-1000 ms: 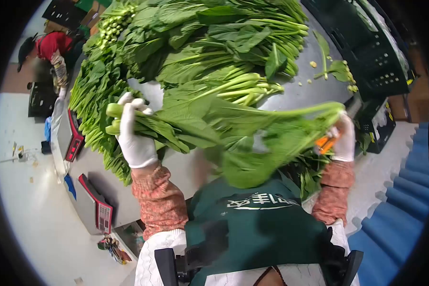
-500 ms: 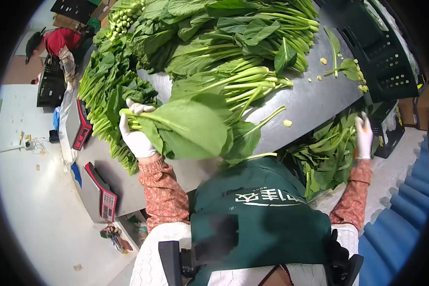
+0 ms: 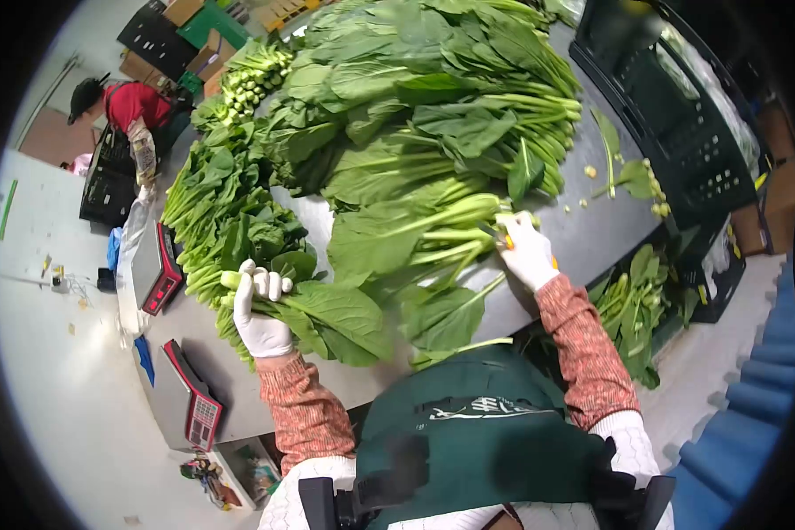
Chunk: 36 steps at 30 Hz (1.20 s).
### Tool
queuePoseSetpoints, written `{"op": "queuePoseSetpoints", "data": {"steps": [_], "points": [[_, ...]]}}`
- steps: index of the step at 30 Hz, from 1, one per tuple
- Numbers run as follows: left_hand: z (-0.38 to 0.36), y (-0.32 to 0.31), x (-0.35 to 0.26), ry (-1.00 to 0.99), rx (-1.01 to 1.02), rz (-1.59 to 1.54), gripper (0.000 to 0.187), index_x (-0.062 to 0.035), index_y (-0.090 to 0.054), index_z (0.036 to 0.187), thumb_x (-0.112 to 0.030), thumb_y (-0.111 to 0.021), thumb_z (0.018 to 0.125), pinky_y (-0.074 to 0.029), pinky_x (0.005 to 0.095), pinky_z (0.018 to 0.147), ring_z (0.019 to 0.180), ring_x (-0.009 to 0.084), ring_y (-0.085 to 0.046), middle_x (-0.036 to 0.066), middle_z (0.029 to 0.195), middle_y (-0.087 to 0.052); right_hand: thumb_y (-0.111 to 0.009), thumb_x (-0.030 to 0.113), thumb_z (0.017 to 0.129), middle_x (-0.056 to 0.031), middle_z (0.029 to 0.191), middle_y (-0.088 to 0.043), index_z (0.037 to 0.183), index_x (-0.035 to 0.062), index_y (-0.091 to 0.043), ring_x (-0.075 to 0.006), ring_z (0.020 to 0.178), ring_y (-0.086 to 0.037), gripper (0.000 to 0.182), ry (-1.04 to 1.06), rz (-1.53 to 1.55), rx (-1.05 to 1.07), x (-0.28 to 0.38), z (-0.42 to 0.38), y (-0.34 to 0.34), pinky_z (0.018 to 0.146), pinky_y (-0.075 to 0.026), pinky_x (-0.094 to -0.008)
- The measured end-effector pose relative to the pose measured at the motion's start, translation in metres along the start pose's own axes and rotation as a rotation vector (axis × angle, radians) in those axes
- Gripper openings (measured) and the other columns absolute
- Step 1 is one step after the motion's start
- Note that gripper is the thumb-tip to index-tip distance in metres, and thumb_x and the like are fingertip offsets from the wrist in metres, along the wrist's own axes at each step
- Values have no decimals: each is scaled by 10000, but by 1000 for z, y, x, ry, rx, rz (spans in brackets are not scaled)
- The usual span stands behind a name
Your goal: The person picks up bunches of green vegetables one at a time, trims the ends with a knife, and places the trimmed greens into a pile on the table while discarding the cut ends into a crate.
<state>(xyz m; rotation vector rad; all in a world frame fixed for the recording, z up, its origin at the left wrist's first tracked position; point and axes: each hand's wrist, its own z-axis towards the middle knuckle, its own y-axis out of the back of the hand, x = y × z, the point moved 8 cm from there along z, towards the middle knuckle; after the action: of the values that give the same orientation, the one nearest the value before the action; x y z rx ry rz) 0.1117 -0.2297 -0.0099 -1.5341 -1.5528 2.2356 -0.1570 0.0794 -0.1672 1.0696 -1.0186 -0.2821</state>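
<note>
My left hand, in a white glove, is closed around the stems of a bunch of leafy greens, whose broad leaves point right over the table. My right hand, also gloved, is at the cut stem ends of the pile of leafy greens. Its fingers are closed on a slim orange thing, mostly hidden by the glove, so its kind does not show. Beneath that hand, a loose leaf lies near the table's front edge.
Greens are heaped along the metal table. Two red scales stand at the left. Black crates line the right, with stem scraps beside them. More greens lie below the table edge. A person in red works at far left.
My right hand has moved left and up, from the greens below the table edge to the stems on the table. My left hand has lowered slightly, still holding its bunch. The view has shifted.
</note>
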Motion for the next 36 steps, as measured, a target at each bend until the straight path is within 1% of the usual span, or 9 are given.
{"op": "queuePoseSetpoints", "data": {"steps": [7,9,10,12,17,24,28,32,36], "points": [[-10,22,-7,-55,-91,127,217,-52,-545,1152,-159,-562,964,-371,307,694,662,119,-377,-23,746,-389,-708,182,745,-152,948,-649,1047,117,-606,-353,909,-630,326,-70,210,196,-3,-18,7,806,-517,-404],[-8,18,-5,-53,-127,185,230,-39,-531,1151,-147,-571,951,-385,313,695,662,125,-405,-21,743,-402,-763,127,736,-44,812,-610,1047,47,-619,-156,730,-589,352,24,464,164,11,-13,33,699,-494,-290],[-9,14,-7,-82,-195,264,239,-28,-529,1150,-125,-573,936,-411,317,696,654,137,-436,-9,730,-420,-771,89,774,18,774,-564,1046,22,-625,-59,698,-506,315,-137,602,253,17,-9,48,645,-460,-234],[-7,-3,-11,-104,-189,411,240,-10,-543,1126,-101,-591,909,-435,323,680,638,150,-477,7,710,-462,-755,89,823,19,789,-600,1041,17,-634,-34,672,-514,259,-197,771,189,39,1,97,597,-441,-215],[-8,-49,-16,-114,-105,851,189,-3,-663,1015,-32,-695,831,-453,213,635,695,63,-566,18,795,-636,-725,77,856,-17,823,-660,999,1,-644,-67,724,-581,182,-148,967,-17,63,19,167,669,-477,-225],[-36,-186,26,-633,512,1488,380,-68,-676,1056,-175,-813,718,-552,335,701,765,272,-686,117,891,-706,-780,74,816,-23,823,-636,977,-9,-636,-62,727,-587,231,26,748,-47,106,5,169,639,-496,-217],[-44,-230,77,-505,729,1371,498,-81,-631,1177,-173,-776,710,-544,390,677,786,298,-684,93,894,-701,-799,88,779,-32,770,-596,891,-16,-635,-94,655,-535,224,322,747,-176,148,-16,173,592,-445,-245],[-54,-216,95,-551,707,1401,566,-50,-589,1229,-172,-784,712,-528,406,796,919,333,-659,131,1057,-678,-742,75,852,7,766,-548,960,-13,-626,-64,652,-502,182,182,898,-92,137,-34,163,588,-416,-220],[-51,-200,119,-347,727,1401,630,-67,-572,1262,-232,-799,698,-496,397,871,1007,306,-635,122,1125,-662,-757,108,855,9,774,-540,966,-21,-629,-53,638,-483,212,55,961,-31,128,-44,155,565,-389,-201]]}}
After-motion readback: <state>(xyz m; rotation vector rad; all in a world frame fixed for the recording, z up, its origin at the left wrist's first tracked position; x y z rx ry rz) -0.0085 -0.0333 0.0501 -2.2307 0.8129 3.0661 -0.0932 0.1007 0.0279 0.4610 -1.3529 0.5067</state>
